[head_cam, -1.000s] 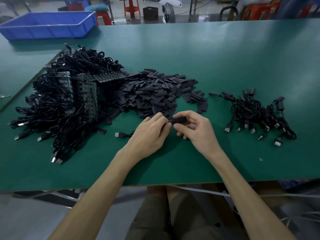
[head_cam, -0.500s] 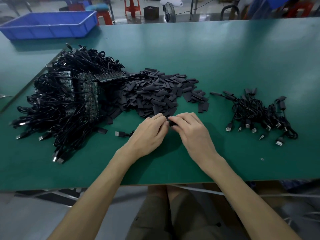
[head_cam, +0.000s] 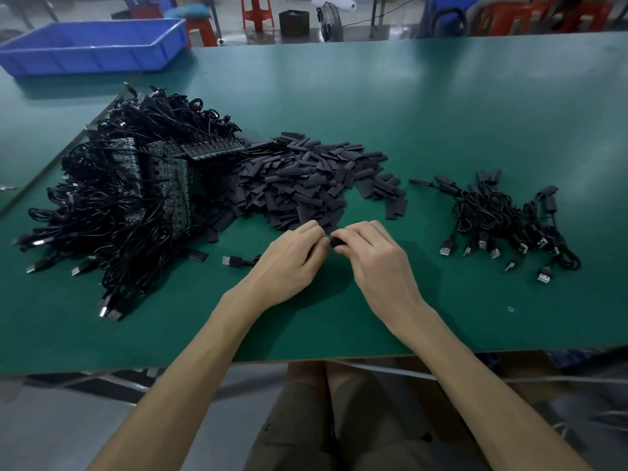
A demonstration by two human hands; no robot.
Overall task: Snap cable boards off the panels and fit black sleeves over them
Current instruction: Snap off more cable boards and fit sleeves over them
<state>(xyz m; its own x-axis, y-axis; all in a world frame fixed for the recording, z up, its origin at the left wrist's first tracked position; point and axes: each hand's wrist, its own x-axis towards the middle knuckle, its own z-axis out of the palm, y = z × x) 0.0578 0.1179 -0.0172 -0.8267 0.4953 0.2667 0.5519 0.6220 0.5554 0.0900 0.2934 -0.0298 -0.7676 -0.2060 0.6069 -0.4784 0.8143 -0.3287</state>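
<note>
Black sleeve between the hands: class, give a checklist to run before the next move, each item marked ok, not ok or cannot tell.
1. Grip: right hand and left hand pinch the black sleeve: ok.
2. Is the board fully inside? Fingers hide it: cannot tell.
3. Sleeve pile close beyond the hands: ok.
4. USB plug lies free, apart from the tangled panels: ok.
5. Finished cables heaped apart at right: ok.
</note>
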